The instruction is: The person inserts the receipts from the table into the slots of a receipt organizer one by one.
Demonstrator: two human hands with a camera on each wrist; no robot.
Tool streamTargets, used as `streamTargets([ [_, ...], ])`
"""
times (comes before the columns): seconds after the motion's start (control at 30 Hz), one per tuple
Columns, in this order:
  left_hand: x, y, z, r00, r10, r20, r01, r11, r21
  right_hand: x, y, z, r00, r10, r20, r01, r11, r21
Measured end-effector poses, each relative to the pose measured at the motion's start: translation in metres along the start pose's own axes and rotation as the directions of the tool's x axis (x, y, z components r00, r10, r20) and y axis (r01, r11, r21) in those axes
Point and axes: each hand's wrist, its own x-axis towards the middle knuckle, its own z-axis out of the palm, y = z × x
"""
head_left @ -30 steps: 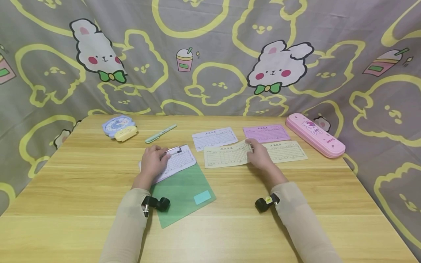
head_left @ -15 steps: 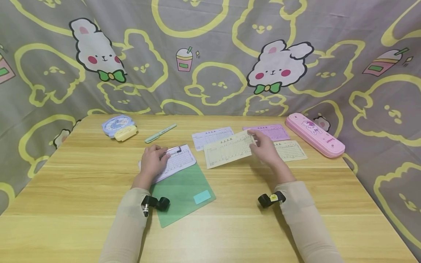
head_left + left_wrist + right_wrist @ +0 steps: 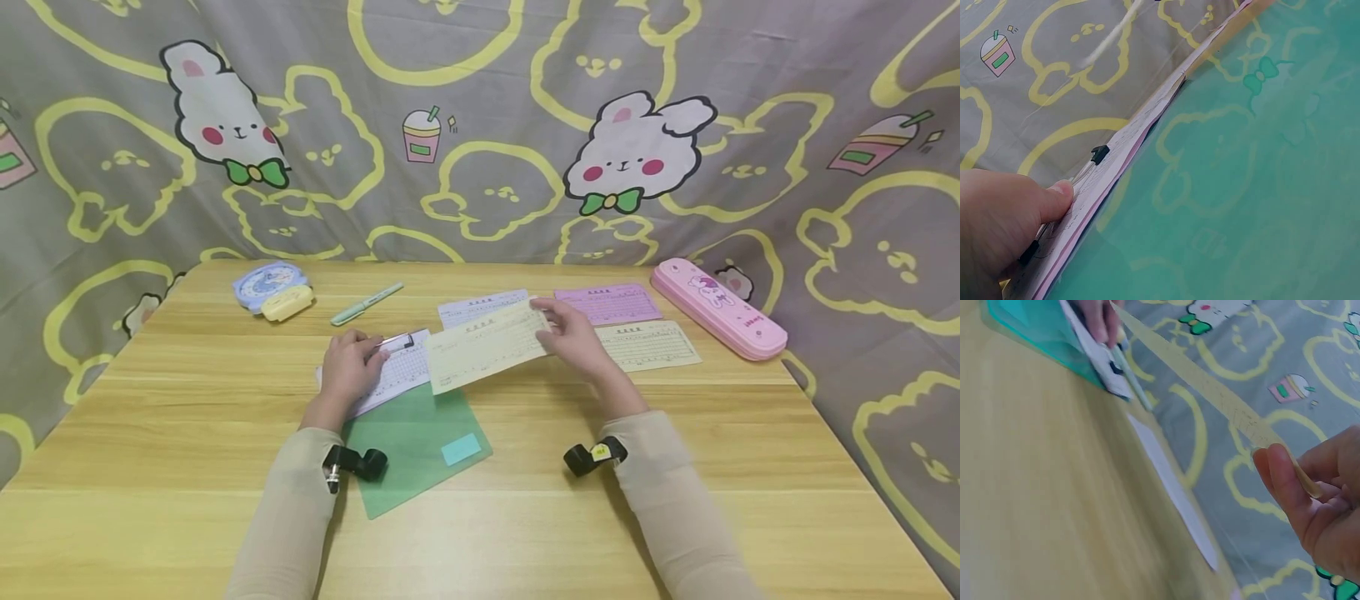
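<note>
My right hand (image 3: 576, 340) pinches the right end of a pale yellow printed form (image 3: 483, 346), thumb in front. The form hangs tilted above the table, its left end over the edge of the papers on a green translucent clip folder (image 3: 416, 458). In the right wrist view, the form (image 3: 1210, 390) appears nearly edge-on between thumb and fingers. My left hand (image 3: 349, 371) holds the folder's top at the metal clip (image 3: 396, 342), over white and pinkish printed sheets (image 3: 397, 375). The left wrist view shows its thumb (image 3: 1057, 200) against the clip; its other fingers are mostly hidden.
Behind the raised form lies a white form (image 3: 480, 308), partly covered. A purple form (image 3: 611, 303) and another yellow form (image 3: 652, 345) lie right, beside a pink pencil case (image 3: 720, 308). A green pen (image 3: 367, 304) and a blue-and-yellow clock-like item (image 3: 273, 287) are at back left.
My right hand has lifted the yellow form off the table and carried it left, from beside the other yellow form to the folder's right edge. The left hand stays put.
</note>
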Motion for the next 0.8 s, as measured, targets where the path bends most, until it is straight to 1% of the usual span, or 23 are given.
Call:
streamTargets([
  [0.13,0.0,0.001,0.0,1.0,-0.008,0.001,0.008,1.0,-0.008,0.004,0.003,0.019,0.997,0.025,0.068,-0.025,1.0,0.008],
  [0.3,0.001,0.001,-0.001,0.999,-0.032,0.021,0.032,0.999,-0.008,0.009,0.007,0.04,0.993,0.042,0.112,-0.042,0.999,-0.002],
  [0.43,0.0,0.002,-0.001,0.999,-0.037,0.016,0.038,0.999,-0.008,0.011,0.009,0.055,0.991,0.065,0.12,-0.061,0.998,-0.033],
  [0.6,0.0,0.003,-0.002,0.999,-0.037,0.004,0.037,0.999,-0.003,0.013,0.011,0.07,0.989,0.072,0.132,-0.066,0.996,-0.052],
  [0.8,0.0,0.003,-0.003,0.999,-0.034,0.008,0.034,0.999,0.003,0.018,0.012,0.084,0.99,0.083,0.117,-0.075,0.995,-0.069],
])
